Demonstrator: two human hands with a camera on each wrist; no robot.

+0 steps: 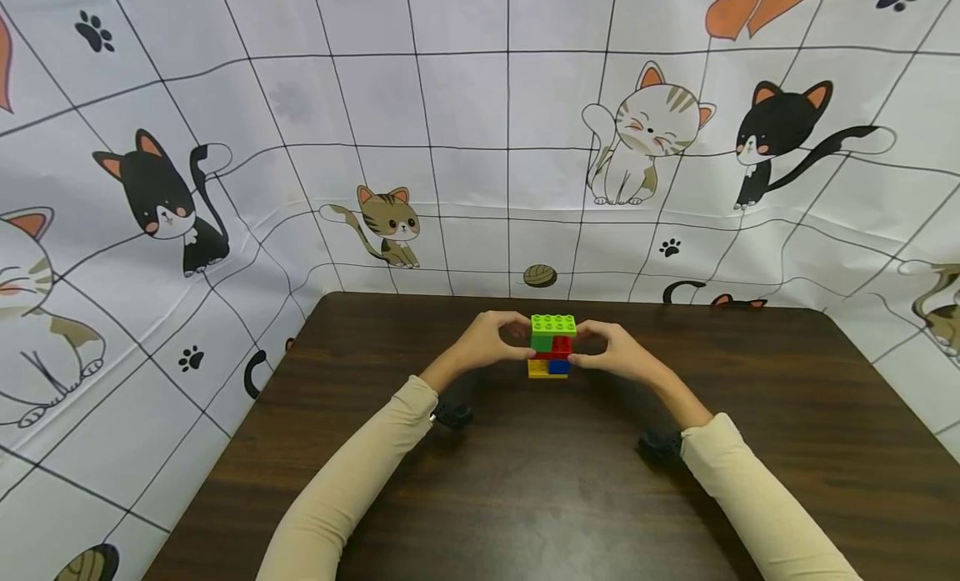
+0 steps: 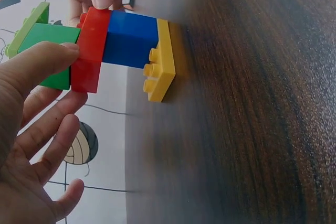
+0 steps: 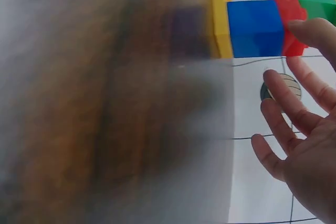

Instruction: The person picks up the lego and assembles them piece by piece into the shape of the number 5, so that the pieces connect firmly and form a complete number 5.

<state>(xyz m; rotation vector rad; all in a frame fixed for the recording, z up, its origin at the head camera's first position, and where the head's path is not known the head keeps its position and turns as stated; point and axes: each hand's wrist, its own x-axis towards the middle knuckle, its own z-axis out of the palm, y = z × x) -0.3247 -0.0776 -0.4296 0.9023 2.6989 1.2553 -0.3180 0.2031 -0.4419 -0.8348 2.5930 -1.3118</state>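
A small tower of toy building bricks (image 1: 552,355) is upright near the table's far edge. Its yellow brick (image 2: 166,61) is lowest, under a blue brick (image 2: 131,39). Above these come a long red brick (image 2: 93,51), a green brick (image 2: 52,39) beside a smaller red one (image 1: 562,344), and a lime green studded brick (image 1: 553,324) on top. From the left, my left hand (image 1: 483,341) pinches the tower around the green and red bricks. My right hand (image 1: 621,354) pinches the long red brick from the right, its thumb on the front. Whether the yellow brick touches the table cannot be told.
The dark wooden table (image 1: 540,481) stretches toward me and to both sides. Behind it hangs a white sheet (image 1: 465,106) with grid lines and cartoon cats. A black device (image 1: 453,414) is at my left wrist, another dark device (image 1: 660,446) at my right.
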